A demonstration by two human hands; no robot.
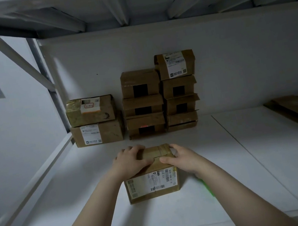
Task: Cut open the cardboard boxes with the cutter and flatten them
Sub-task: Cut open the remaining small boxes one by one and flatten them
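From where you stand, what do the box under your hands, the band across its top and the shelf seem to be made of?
The box: brown cardboard, matte, with creased edges and a printed paper label. The band: probably plastic packing tape, since it looks slightly shiny. The shelf: smooth white panels with a seam, maybe painted metal or laminate; the look leaves it open.

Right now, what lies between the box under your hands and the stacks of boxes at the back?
Nothing but bare white shelf between the box and the stacks; the head view shows that strip plainly.
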